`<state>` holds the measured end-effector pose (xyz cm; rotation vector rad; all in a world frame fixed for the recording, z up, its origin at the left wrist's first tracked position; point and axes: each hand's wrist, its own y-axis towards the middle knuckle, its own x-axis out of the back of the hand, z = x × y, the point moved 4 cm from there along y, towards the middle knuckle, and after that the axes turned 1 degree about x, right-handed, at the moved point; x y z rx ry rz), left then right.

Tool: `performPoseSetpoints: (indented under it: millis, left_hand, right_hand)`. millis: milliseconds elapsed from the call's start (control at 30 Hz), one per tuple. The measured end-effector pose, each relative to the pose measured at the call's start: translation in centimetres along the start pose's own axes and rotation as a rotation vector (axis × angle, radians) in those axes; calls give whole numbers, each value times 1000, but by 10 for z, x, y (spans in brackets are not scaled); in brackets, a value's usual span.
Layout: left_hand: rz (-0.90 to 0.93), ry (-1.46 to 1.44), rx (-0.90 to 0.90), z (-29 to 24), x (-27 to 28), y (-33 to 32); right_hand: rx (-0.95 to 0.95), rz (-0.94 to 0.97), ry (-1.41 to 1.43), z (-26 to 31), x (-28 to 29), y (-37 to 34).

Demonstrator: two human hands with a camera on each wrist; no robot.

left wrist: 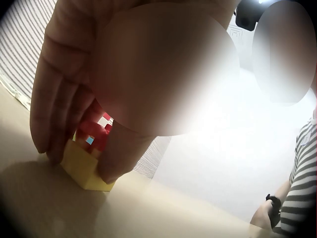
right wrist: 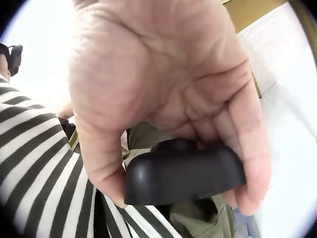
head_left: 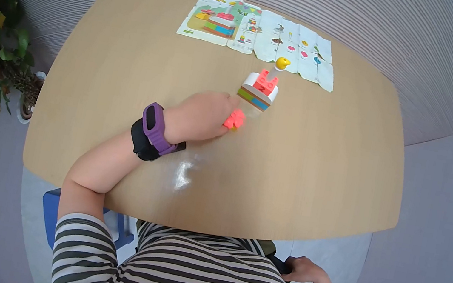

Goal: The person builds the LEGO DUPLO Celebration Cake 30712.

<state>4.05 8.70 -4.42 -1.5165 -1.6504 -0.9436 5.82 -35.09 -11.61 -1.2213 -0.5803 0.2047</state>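
My left hand (head_left: 201, 118) is over the middle of the table, fingers and thumb on either side of a yellow toy block (left wrist: 81, 166) that stands on the tabletop. A coral-pink brick (head_left: 234, 119) shaped like a flower shows on top of the block. Just beyond the hand stands a toy brick cake (head_left: 258, 89), with green and blue bricks low down, a white rounded layer, a coral brick and a yellow-tipped candle (head_left: 282, 64). Down by the lap, my right hand (head_left: 306, 271) grips a black rounded device (right wrist: 185, 173) between thumb and fingers.
A creased instruction sheet (head_left: 260, 35) with brick pictures lies along the far side of the table (head_left: 317, 176). To the left, beyond the table edge, there is a potted plant (head_left: 9, 51). A blue stool (head_left: 49, 213) is below the near left edge.
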Motion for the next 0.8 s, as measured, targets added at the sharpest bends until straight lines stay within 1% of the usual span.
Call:
performPoseSetpoints:
  millis: [67, 167, 267, 367, 467, 500, 567, 667, 767, 800]
  left_hand:
    - [-19, 30, 45, 5, 4, 2]
    - [-24, 32, 46, 7, 9, 3]
    - [-15, 56, 43, 8, 10, 3]
    - [-13, 95, 100, 12, 12, 4]
    - [9, 113, 128, 12, 17, 5]
    - [19, 116, 114, 12, 19, 5]
    - [34, 126, 89, 11, 23, 1]
    - [3, 191, 129, -7, 52, -13]
    - [-47, -11, -146, -45, 74, -29]
    - [-34, -119, -231, -60, 74, -33]
  right_hand:
    - [-11, 38, -6, 4, 5, -9]
    - [-20, 115, -52, 11, 16, -28]
    - [13, 122, -86, 27, 44, -58]
    - [192, -26, -23, 38, 72, -82]
    - [386, -231, 182, 54, 104, -96]
    - [506, -290, 140, 61, 114, -98]
    - [623, -337, 129, 78, 135, -100]
    - [748, -260, 275, 91, 154, -81]
    - [905, -12, 655, 129, 162, -57]
    - [926, 73, 693, 140, 165, -49]
